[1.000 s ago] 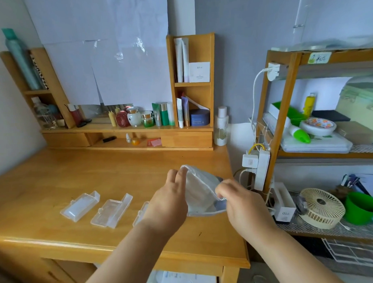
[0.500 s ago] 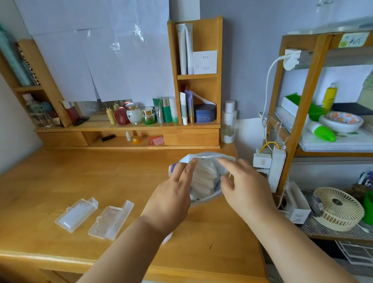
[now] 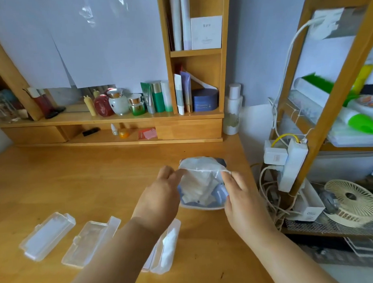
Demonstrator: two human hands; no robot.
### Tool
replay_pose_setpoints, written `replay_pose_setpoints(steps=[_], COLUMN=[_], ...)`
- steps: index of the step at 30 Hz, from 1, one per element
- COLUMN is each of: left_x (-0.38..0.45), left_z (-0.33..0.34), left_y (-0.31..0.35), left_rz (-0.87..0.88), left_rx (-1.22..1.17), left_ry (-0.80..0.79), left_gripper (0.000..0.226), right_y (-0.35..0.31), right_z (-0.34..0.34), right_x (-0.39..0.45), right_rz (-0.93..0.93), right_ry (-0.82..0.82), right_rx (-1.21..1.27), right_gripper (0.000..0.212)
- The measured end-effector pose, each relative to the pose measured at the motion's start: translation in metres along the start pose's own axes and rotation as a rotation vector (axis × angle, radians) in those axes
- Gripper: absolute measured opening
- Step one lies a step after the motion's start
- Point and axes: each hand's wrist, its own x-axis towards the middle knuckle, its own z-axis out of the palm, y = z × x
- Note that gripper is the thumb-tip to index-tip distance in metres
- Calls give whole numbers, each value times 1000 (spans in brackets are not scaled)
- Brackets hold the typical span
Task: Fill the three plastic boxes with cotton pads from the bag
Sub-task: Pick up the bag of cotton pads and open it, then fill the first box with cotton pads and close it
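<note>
Three clear plastic boxes (image 3: 47, 236) lie open on the wooden desk (image 3: 77, 183) nearer than the hands, and just past them the left hand (image 3: 160, 197) and right hand (image 3: 240, 194) each pinch one side of the see-through bag of white cotton pads (image 3: 200, 183), holding its mouth wide open.
</note>
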Motion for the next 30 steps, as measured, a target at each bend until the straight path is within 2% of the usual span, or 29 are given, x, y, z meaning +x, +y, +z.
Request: replay_pose_setpoints(steps=[3, 6, 8, 11, 13, 16, 17, 19, 21, 23, 25, 27, 30], left_x=[5, 12, 15, 12, 0, -45, -65, -105, -133, -145, -145, -145, -159], left_z=[6, 11, 11, 2, -14, -31, -32, -25, -9, 1, 2, 3, 5], left_y=[-4, -5, -2, 3, 1, -2, 0, 10, 20, 23, 22, 21, 20], left_rz=[-28, -111, -147, -91, -57, -55, -86, -190, -273, -304, -343, -363, -308], left_rx=[31, 114, 69, -74, -149, -168, -171, -130, -12, 43, 19, -52, -194], left_ry=[13, -47, -96, -152, -78, 234, 292, 244, 106, 74, 89, 104, 123], left_gripper=[66, 69, 66, 58, 48, 27, 20, 13, 35, 45, 40, 28, 11], right_y=[2, 3, 3, 1, 1, -8, -13, -31, -49, -64, -75, -80, -76], right_z=[4, 9, 7, -3, -13, -25, -25, -23, -16, -6, -2, -3, -10], right_x=[9, 17, 23, 23, 12, -21, -33, -52, -62, -66, -65, -64, -73], right_rz=[12, 13, 25, 14, -2, -79, -126, -191, -201, -229, -249, -261, -324], right_ry=[41, -2, -22, -53, -16, 240, 275, 164, -69, -252, -329, -340, -283], right_rx=[-6, -77, -76, 12, 96, 169, 208, 331, 401, 326, 252, 239, 172], right_gripper=[67, 70, 69, 64, 57, 35, 27, 27, 45, 68, 79, 72, 37])
